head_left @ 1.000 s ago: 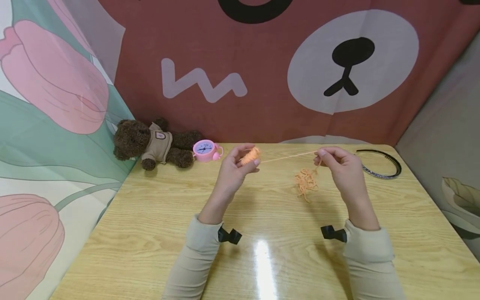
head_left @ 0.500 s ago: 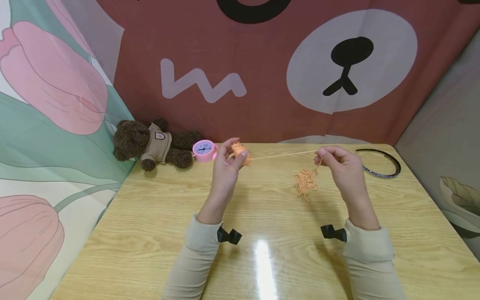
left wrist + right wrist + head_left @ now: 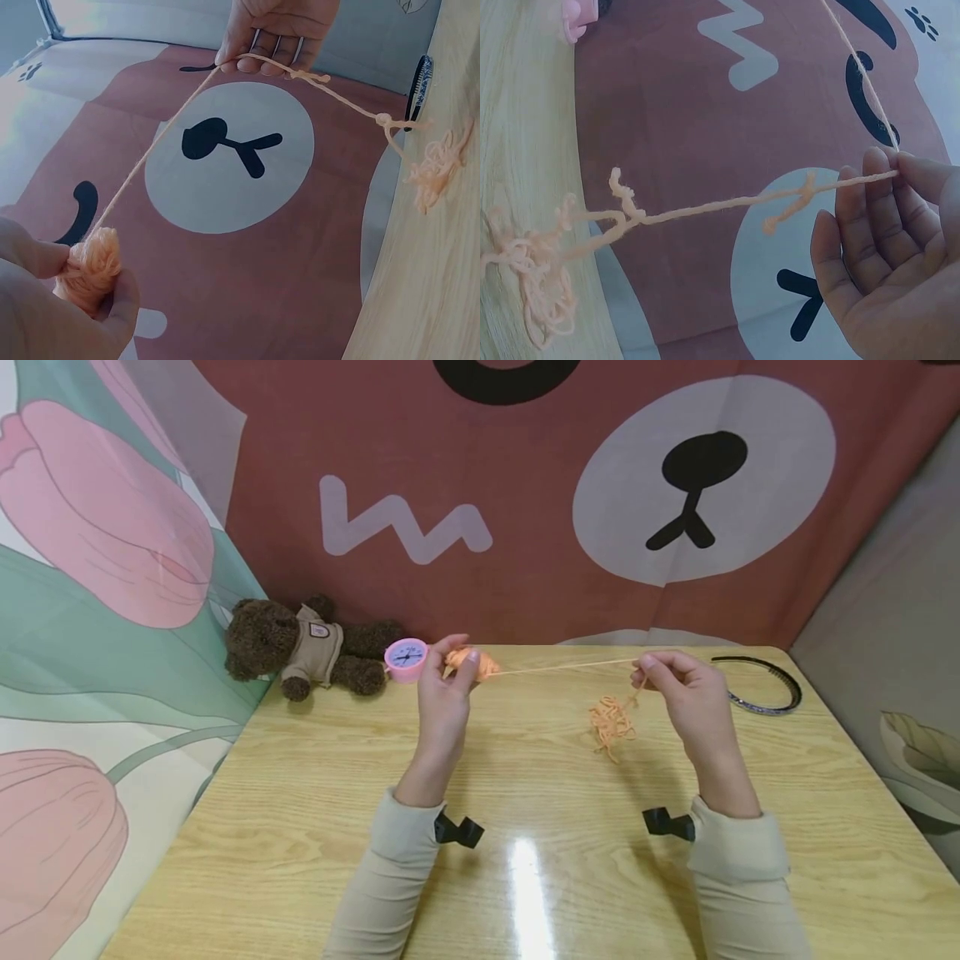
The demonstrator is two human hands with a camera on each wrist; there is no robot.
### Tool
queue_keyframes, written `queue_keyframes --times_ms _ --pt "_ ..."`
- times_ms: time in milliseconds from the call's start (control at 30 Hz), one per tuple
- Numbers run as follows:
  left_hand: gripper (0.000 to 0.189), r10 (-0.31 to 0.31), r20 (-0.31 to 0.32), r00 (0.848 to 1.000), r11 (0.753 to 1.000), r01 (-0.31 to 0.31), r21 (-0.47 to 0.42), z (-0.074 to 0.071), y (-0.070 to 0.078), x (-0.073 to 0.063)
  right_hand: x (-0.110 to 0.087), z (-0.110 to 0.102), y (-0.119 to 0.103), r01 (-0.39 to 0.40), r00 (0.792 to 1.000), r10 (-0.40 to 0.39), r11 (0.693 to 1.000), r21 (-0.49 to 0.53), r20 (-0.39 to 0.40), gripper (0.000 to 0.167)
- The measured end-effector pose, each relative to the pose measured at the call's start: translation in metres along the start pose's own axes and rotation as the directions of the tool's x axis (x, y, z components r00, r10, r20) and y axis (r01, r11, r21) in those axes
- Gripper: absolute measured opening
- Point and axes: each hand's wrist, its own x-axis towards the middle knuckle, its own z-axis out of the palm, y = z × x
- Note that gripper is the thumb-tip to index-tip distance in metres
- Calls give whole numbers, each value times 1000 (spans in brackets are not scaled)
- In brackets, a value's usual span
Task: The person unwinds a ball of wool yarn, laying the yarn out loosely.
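Note:
My left hand (image 3: 444, 693) grips a small wound ball of orange yarn (image 3: 94, 270) between thumb and fingers, above the table's back part. A taut strand of yarn (image 3: 562, 668) runs from the ball across to my right hand (image 3: 686, 697). There the thumb and forefinger pinch it, seen closely in the right wrist view. Below the pinch the strand, with knots along it, drops to a loose tangle of yarn (image 3: 611, 722) on the table. The other fingers of my right hand (image 3: 900, 255) are loosely bent beside the strand.
A brown teddy bear (image 3: 315, 647) lies at the table's back left. Next to it stands a pink alarm clock (image 3: 407, 660), close behind my left hand. A dark headband (image 3: 791, 693) lies at the back right, past my right hand. A printed curtain (image 3: 525, 585) hangs behind the wooden table (image 3: 570, 877).
My left hand has moved left with the yarn ball, turning it on the way. The strand between the hands has become longer. My right hand and the tangle stay nearly in place.

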Motion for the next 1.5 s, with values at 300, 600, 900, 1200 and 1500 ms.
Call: queue_keyframes --times_ms 300,600,900,1200,1500 --pt "17 22 -62 998 997 -26 -76 -2 2 2 2 -3 2 -26 1000 27 998 62 -16 31" --pt "25 -7 -14 1000 996 5 -94 -4 3 3 4 -14 4 -58 989 80 982 179 -121 30" --pt "20 -16 -9 1000 998 16 -64 -7 2 5 8 -28 5 1 954 110 930 369 -280 29" --pt "26 2 -42 999 994 -7 -105 -7 2 6 7 -38 6 -27 927 172 917 398 -332 29" --pt "30 -43 88 995 999 42 6 -5 2 2 5 -32 12 -200 979 202 972 -124 6 48"
